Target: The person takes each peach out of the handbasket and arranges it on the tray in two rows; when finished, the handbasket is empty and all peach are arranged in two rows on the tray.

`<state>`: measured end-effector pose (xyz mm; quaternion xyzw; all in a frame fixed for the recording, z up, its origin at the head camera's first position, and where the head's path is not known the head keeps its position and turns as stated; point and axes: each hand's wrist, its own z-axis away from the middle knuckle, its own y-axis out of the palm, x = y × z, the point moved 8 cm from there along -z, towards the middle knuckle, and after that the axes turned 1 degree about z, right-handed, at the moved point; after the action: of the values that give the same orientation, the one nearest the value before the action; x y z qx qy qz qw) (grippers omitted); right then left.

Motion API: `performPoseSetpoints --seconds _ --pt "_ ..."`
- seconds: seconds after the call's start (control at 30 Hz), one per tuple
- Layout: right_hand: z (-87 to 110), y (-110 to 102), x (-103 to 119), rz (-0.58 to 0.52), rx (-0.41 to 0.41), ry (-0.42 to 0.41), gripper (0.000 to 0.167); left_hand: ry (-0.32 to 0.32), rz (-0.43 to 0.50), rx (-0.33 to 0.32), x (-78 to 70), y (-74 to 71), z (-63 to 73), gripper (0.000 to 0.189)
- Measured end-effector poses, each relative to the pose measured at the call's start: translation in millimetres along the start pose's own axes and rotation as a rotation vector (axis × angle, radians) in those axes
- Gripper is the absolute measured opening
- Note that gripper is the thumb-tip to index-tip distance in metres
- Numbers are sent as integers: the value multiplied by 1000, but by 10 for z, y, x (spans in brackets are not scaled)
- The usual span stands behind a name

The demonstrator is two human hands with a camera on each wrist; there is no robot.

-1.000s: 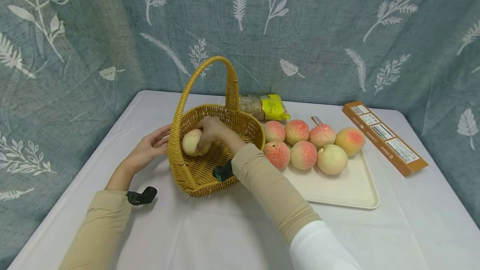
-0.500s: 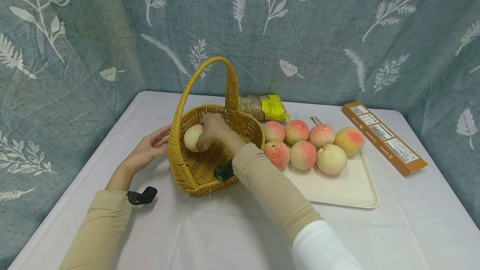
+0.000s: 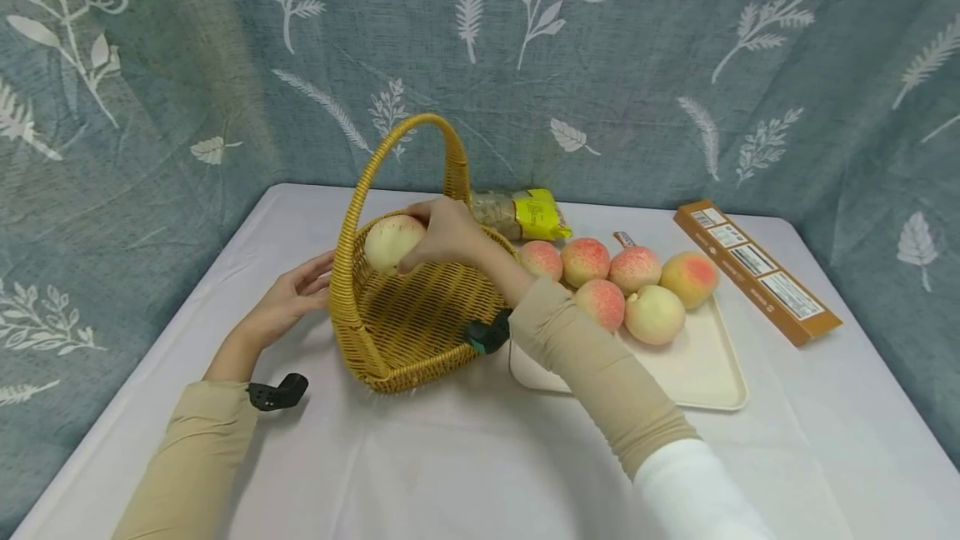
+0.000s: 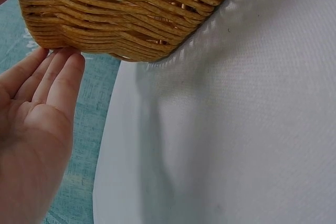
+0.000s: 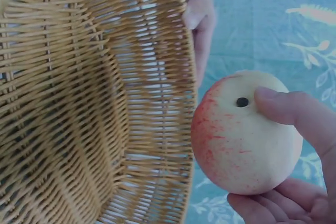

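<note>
My right hand (image 3: 448,233) grips a pale peach (image 3: 393,245) at the top of the wicker basket (image 3: 420,373), near the base of its tall handle. Red speckles and a small dark hole show on this peach (image 5: 244,140) in the right wrist view, with the thumb beside the hole and the other fingers underneath. Beyond it, the basket's woven floor is bare where it shows. On the basket's left side rests my left hand (image 3: 288,300). Its fingers are stretched out, their tips against the weave in the left wrist view.
Right of the basket, a cream tray (image 3: 701,365) bears several peaches (image 3: 636,270), partly hidden by my right sleeve. Behind stand a yellow-ended clear packet (image 3: 525,213) and a small wrapper (image 3: 623,238). A long brown box (image 3: 757,273) lies at the far right.
My right hand has lifted the peach from the basket's floor up to rim height, drawing the forearm right. The left hand keeps its place at the basket's side.
</note>
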<state>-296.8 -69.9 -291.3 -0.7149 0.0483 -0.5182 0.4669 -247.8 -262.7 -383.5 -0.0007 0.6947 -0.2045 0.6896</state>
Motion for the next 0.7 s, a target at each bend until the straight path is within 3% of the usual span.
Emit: performPoseSetpoints --seconds 0.33,0.5,0.7 --pt "221 -120 64 -171 -34 -47 68 17 19 5 -5 3 0 75" --pt "343 -119 -14 -337 -12 -22 77 19 27 6 -6 8 -5 75" --pt "487 -126 -142 -405 -24 32 78 13 7 1 -15 1 4 75"
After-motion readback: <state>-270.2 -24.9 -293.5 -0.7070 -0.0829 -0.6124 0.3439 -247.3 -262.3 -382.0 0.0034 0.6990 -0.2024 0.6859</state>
